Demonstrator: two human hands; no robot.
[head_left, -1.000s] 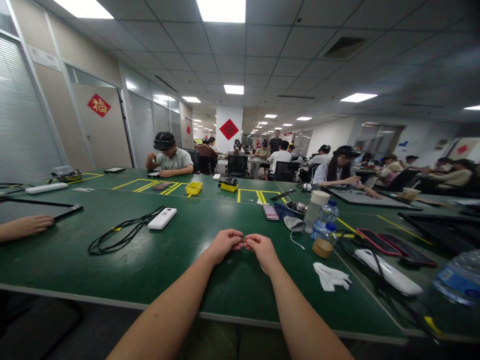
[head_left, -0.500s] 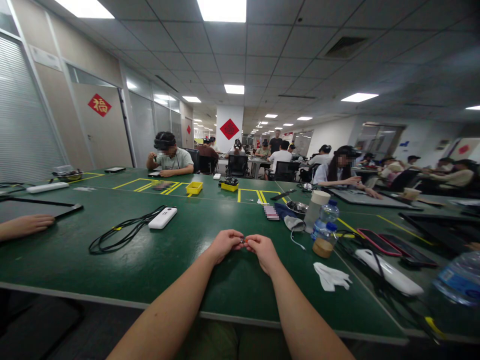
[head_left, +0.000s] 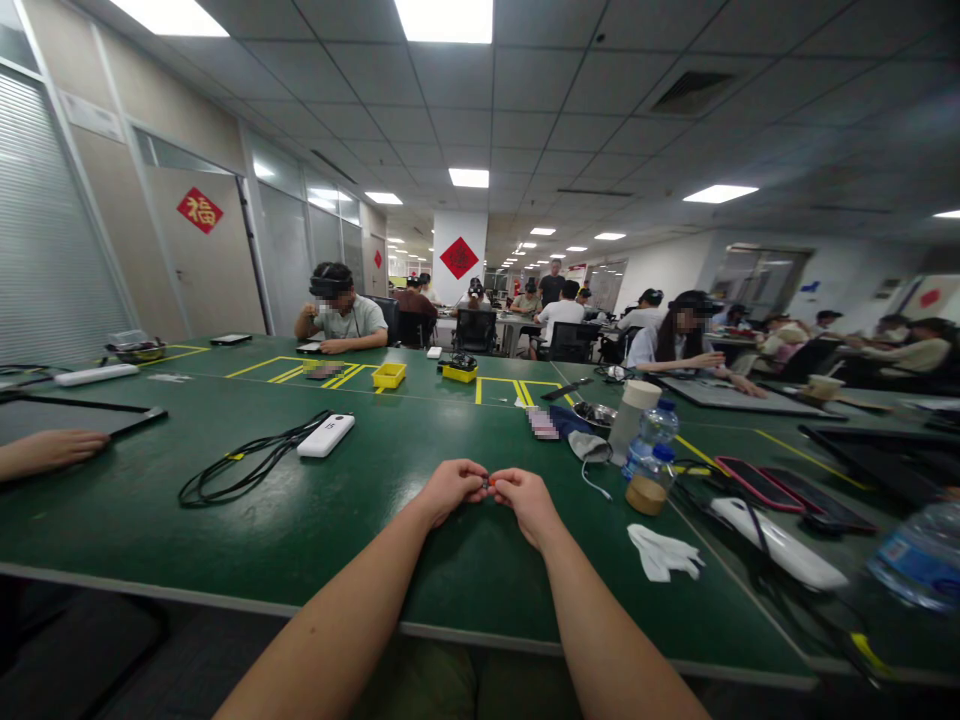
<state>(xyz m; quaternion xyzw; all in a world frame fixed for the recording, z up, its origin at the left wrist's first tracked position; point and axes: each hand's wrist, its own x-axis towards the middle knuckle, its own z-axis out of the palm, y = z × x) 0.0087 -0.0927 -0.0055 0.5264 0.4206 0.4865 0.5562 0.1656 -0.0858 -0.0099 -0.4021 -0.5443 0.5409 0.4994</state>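
Just above the green table [head_left: 300, 540], my two hands meet fingertip to fingertip. My left hand [head_left: 452, 492] is closed in a pinch on a tiny dark, metallic-looking piece [head_left: 485, 483], mostly covered by the fingers. Opposite it, my right hand [head_left: 526, 502] pinches a small orange-red piece [head_left: 493, 482] between thumb and forefinger. The two pieces are side by side, and I cannot tell whether they are joined. Both are too small for me to name their kind.
To the left lies a white power bank [head_left: 326, 436] with a coiled black cable [head_left: 240, 465]. On the right are a white glove [head_left: 664, 553], a bottle of brown drink [head_left: 650, 482] and a tumbler [head_left: 634, 420]. Yellow bins [head_left: 389, 376] stand farther back. A co-worker's hand [head_left: 56, 455] rests at far left.
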